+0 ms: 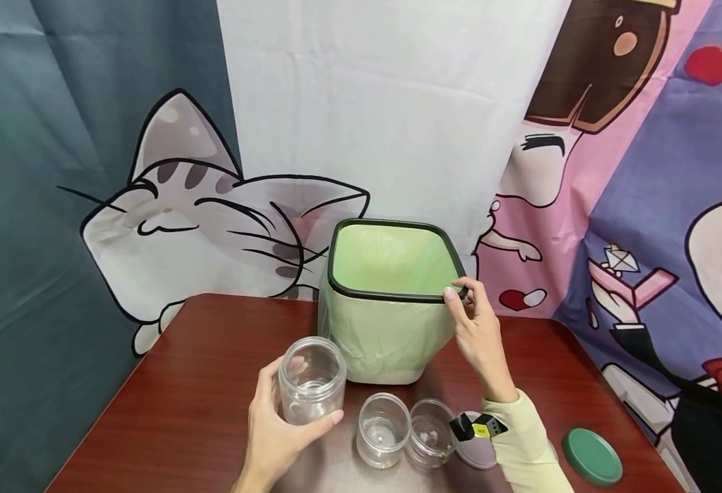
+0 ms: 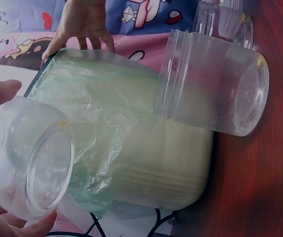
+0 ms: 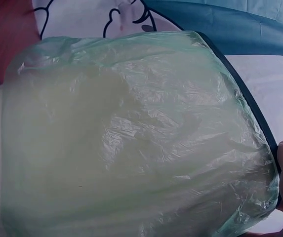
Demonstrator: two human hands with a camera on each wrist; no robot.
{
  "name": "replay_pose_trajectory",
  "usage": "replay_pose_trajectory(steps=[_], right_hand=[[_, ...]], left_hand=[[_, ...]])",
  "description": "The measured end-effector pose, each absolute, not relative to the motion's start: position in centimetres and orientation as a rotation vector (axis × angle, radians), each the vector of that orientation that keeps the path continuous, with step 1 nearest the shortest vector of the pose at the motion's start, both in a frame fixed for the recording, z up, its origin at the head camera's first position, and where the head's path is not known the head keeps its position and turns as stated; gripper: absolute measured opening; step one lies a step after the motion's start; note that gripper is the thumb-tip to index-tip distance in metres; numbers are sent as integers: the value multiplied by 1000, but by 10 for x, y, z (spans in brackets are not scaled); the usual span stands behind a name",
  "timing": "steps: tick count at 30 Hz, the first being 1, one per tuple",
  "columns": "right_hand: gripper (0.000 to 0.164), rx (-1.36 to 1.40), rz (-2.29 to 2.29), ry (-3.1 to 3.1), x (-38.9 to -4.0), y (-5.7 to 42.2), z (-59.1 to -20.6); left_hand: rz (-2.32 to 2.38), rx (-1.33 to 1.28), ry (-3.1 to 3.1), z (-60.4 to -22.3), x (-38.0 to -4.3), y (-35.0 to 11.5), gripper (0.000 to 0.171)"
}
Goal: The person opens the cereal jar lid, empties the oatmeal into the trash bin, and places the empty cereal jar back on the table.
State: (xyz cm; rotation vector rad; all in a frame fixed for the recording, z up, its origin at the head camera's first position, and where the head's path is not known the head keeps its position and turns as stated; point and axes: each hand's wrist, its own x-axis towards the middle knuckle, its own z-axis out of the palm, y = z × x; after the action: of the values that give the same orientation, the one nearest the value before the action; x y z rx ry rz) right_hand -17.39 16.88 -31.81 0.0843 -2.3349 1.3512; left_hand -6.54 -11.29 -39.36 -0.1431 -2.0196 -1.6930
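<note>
My left hand (image 1: pixel 274 424) grips a clear, lidless jar (image 1: pixel 313 383), fingers and thumb wrapped around its sides, in front of the bin. In the left wrist view the held jar (image 2: pixel 37 158) shows its round base. My right hand (image 1: pixel 476 322) pinches the black rim of a pale green trash bin (image 1: pixel 391 335) at its front right corner. A thin green bag lines the bin and folds over its outside, as the right wrist view shows on the liner (image 3: pixel 131 128). Two more clear jars (image 1: pixel 383 431) (image 1: pixel 431 435) stand uncapped on the table, right of my left hand.
A green lid (image 1: pixel 592 457) lies at the table's right side. A pale purple lid (image 1: pixel 478 441) sits partly under my right forearm, which wears a black and yellow device (image 1: pixel 479 426). The reddish-brown table (image 1: pixel 213 383) meets a printed cartoon curtain (image 1: pixel 367 103) behind.
</note>
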Motion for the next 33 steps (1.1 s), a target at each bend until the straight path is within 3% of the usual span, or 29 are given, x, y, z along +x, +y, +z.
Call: replay_pose_trajectory(steps=[8, 33], right_hand=[[37, 80, 1352, -2335, -171, 170, -319], [35, 111, 1348, -2298, -172, 168, -320]], left_hand=[[-1853, -199, -2036, -403, -65, -115, 95], [-1533, 134, -2270, -434, -64, -108, 99]])
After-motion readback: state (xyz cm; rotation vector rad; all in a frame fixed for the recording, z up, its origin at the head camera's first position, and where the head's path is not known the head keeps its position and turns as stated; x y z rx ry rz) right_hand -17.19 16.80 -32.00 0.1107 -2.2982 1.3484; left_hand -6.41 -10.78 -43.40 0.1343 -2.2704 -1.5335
